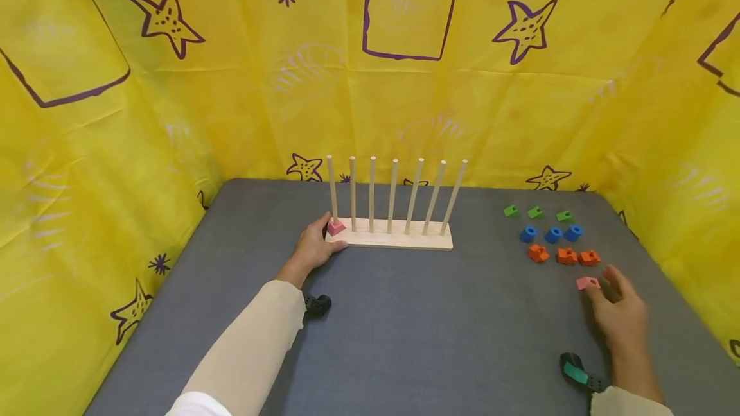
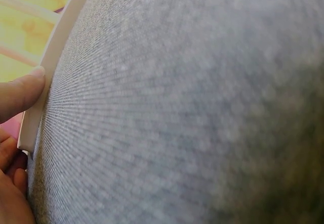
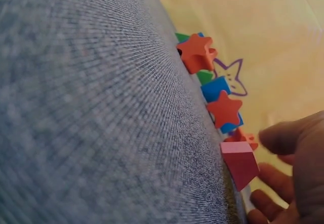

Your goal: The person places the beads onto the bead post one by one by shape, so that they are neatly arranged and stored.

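A wooden peg stand point(image 1: 393, 239) with several upright rods stands at the middle back of the table. My left hand point(image 1: 315, 246) grips its left end, the thumb point(image 2: 23, 95) on the front edge and the other fingers behind. A pink block point(image 1: 336, 228) sits at the foot of the leftmost rod. At the right, my right hand point(image 1: 624, 310) is beside a second pink block point(image 3: 240, 165) on the table. Its thumb point(image 3: 283, 135) and fingers are spread apart, with the thumb overlapping the block in the head view.
Behind the right hand lie rows of orange star blocks point(image 1: 567, 257), blue cylinders point(image 1: 553, 235) and green blocks point(image 1: 535, 212), three of each. The grey table point(image 1: 439, 326) is enclosed by yellow patterned cloth point(image 1: 405, 101) at the back and sides.
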The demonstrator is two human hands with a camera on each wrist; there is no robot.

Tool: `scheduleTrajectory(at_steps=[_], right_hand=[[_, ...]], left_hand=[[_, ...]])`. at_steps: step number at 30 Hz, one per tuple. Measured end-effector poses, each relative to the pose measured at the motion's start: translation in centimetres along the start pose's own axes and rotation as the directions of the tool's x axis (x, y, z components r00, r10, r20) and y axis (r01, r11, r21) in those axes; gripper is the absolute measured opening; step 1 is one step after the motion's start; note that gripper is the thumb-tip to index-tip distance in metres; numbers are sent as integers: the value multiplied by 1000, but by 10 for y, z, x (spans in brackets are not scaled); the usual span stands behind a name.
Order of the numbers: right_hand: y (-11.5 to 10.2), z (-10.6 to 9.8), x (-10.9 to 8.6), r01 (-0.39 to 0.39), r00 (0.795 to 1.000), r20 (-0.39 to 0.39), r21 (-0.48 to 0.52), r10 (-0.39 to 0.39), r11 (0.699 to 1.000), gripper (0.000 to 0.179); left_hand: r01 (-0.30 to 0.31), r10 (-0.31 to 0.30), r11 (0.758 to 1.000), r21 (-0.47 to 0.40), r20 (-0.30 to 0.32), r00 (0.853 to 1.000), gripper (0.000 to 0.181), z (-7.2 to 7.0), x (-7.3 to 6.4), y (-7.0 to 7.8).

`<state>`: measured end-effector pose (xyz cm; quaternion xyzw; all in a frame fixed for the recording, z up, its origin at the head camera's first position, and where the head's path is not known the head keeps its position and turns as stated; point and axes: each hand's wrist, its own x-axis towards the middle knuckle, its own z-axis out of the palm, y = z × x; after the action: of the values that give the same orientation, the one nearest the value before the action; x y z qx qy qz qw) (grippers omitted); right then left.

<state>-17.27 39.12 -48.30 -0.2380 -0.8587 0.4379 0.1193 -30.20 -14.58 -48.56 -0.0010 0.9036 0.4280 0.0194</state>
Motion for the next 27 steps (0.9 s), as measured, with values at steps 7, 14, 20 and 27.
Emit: scheduleTrajectory(at_steps=[7, 14, 20, 27], right_hand=[[0, -2, 4, 89, 992, 104, -208, -68, 974, 64], [-1, 4, 1, 64, 995, 88, -270, -42, 961, 50], [-1, 7, 0, 6, 1000, 11, -210, -4, 978, 48], [-11, 1, -6, -5, 996, -90, -112, -5, 994, 47]], left_hand=[[-28, 28, 1000, -2, -3, 1000, 88, -1, -3, 2], [-35, 35, 999, 3, -1, 999, 88, -3, -3, 0], [-33, 33, 999, 10, 7, 999, 88, -2, -3, -1], [-23, 23, 1000, 13, 10, 1000, 87, -2, -3, 1]])
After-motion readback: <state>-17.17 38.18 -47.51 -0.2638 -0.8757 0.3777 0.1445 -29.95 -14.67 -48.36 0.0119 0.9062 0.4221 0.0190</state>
